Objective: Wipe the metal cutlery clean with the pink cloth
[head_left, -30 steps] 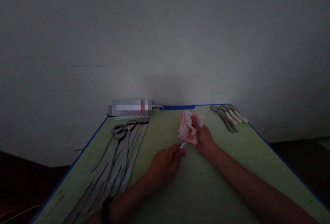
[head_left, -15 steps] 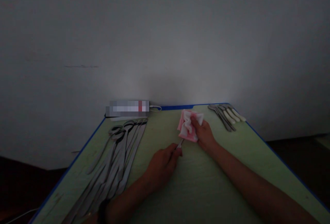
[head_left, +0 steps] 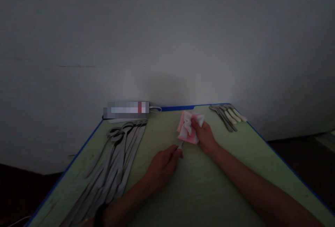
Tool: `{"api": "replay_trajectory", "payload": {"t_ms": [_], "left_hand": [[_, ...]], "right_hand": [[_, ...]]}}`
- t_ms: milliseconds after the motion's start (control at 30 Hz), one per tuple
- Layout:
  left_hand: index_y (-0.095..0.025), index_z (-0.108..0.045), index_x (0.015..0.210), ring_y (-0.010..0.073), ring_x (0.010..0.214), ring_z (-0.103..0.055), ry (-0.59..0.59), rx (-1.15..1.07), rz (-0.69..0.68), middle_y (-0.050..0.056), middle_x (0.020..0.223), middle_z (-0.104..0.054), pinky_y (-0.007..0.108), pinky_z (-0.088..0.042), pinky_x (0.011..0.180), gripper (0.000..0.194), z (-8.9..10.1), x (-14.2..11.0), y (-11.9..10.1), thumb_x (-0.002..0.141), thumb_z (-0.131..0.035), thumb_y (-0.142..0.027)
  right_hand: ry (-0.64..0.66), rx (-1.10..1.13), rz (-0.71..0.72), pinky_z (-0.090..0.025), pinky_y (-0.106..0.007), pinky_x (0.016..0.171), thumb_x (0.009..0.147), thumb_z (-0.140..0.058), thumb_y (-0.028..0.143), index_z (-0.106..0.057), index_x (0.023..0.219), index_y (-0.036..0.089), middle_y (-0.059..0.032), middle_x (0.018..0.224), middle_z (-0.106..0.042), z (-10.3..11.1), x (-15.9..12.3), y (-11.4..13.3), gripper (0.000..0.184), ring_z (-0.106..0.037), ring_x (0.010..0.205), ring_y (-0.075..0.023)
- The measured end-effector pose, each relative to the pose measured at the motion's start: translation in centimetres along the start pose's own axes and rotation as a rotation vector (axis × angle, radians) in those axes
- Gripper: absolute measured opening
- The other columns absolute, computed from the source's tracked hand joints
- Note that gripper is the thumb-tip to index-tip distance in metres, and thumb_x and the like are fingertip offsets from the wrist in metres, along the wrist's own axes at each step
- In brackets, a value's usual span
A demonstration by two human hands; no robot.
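Observation:
My left hand [head_left: 166, 162] is closed around one end of a slim piece of metal cutlery [head_left: 180, 145]. Its other end disappears under a folded pink-and-white cloth [head_left: 187, 133], so I cannot tell whether it is a spoon or a fork. My right hand [head_left: 206, 133] grips that cloth, thumb on top, and presses it around the hidden end. Both hands are over the middle of the table. To the left lies a pile of long metal spoons and other flat-handled cutlery [head_left: 119, 159], partly covered by my left forearm.
Several pieces of cutlery, some with white handles [head_left: 230, 116], lie at the table's far right corner. A blurred-out device or box [head_left: 127, 110] with a white cable [head_left: 156, 108] stands at the back left. The green table [head_left: 225, 188] has a blue edge and meets a grey wall.
The whole view has shifted slightly, so everything appears a little further left. Both hands keep their hold on the cutlery and the cloth, with hardly any movement between them.

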State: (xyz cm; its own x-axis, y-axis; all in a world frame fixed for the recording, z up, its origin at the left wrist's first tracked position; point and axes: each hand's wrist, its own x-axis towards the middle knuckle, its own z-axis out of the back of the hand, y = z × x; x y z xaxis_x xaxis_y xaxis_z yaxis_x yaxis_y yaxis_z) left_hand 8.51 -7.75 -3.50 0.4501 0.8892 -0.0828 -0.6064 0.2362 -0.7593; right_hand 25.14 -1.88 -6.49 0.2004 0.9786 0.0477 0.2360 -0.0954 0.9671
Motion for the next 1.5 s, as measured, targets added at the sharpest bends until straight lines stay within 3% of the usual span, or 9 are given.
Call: {"api": "replay_trajectory", "payload": {"t_ms": [133, 267, 367, 500, 700, 967, 1500], "left_hand": [[-0.019, -0.054, 0.095, 0.012, 0.058, -0.049, 0.079, -0.076, -0.035, -0.005, 0.058, -0.045, 0.022, -0.035, 0.057, 0.038, 0.9, -0.4, -0.1, 0.09, -0.024, -0.042], [-0.022, -0.045, 0.114, 0.0116, 0.062, -0.05, 0.217, -0.035, -0.2, -0.004, 0.067, -0.052, 0.022, -0.036, 0.06, 0.033, 1.7, -1.3, -0.2, 0.09, -0.028, -0.036], [-0.021, -0.049, 0.106, 0.0117, 0.064, -0.052, 0.257, 0.038, -0.269, -0.002, 0.071, -0.056, 0.022, -0.037, 0.063, 0.03, 1.5, -1.5, -0.3, 0.091, -0.028, -0.036], [-0.018, -0.052, 0.084, 0.0102, 0.056, -0.051, 0.23, 0.049, -0.246, -0.002, 0.063, -0.057, 0.021, -0.037, 0.06, 0.034, 0.7, -1.0, 0.0, 0.092, -0.024, -0.036], [-0.017, -0.051, 0.08, 0.009, 0.053, -0.05, 0.166, 0.003, -0.22, -0.003, 0.058, -0.055, 0.02, -0.037, 0.057, 0.029, 0.0, -0.4, 0.9, 0.092, -0.027, -0.031], [-0.016, -0.053, 0.083, 0.0077, 0.046, -0.046, 0.129, -0.064, -0.17, -0.005, 0.052, -0.05, 0.018, -0.036, 0.051, 0.029, 0.1, 0.0, 1.1, 0.091, -0.028, -0.029], [-0.017, -0.054, 0.072, 0.0082, 0.048, -0.048, 0.1, 0.037, -0.156, -0.004, 0.052, -0.051, 0.018, -0.034, 0.051, 0.036, 0.0, -0.1, 0.6, 0.089, -0.031, -0.038]], "right_hand": [[0.024, -0.18, 0.188, -0.043, -0.026, 0.065, 0.075, -0.054, 0.044, -0.06, 0.088, 0.015, -0.0029, 0.079, -0.064, 1.3, 1.0, 0.0, 0.033, -0.055, 0.069, -0.0143], [-0.03, -0.099, 0.156, -0.043, -0.025, 0.064, 0.074, -0.054, 0.047, -0.06, 0.09, 0.015, -0.0024, 0.077, -0.064, 1.3, 1.2, -0.6, 0.036, -0.055, 0.067, -0.0135], [-0.086, -0.013, 0.08, -0.043, -0.024, 0.059, 0.069, -0.058, 0.049, -0.061, 0.087, 0.015, -0.0022, 0.072, -0.063, 1.3, 1.4, -0.9, 0.039, -0.054, 0.061, -0.0123], [-0.19, 0.132, -0.049, -0.042, -0.024, 0.053, 0.063, -0.064, 0.048, -0.059, 0.078, 0.014, -0.0026, 0.066, -0.063, 0.9, 1.1, -0.6, 0.037, -0.054, 0.056, -0.0127], [-0.209, 0.21, -0.167, -0.04, -0.025, 0.046, 0.064, -0.061, 0.037, -0.055, 0.065, 0.017, 0.0022, 0.052, -0.056, -0.4, 0.0, 0.0, 0.021, -0.051, 0.047, -0.0123], [-0.184, 0.269, -0.194, -0.043, -0.026, 0.052, 0.061, -0.061, 0.027, -0.057, 0.071, 0.018, 0.0004, 0.061, -0.061, -0.9, -0.4, 0.5, 0.014, -0.056, 0.055, -0.0141], [-0.086, 0.215, -0.161, -0.036, -0.023, 0.043, 0.066, -0.06, 0.039, -0.054, 0.066, 0.017, 0.0012, 0.053, -0.056, -0.7, -0.5, 0.2, 0.023, -0.047, 0.044, -0.0104]]}}
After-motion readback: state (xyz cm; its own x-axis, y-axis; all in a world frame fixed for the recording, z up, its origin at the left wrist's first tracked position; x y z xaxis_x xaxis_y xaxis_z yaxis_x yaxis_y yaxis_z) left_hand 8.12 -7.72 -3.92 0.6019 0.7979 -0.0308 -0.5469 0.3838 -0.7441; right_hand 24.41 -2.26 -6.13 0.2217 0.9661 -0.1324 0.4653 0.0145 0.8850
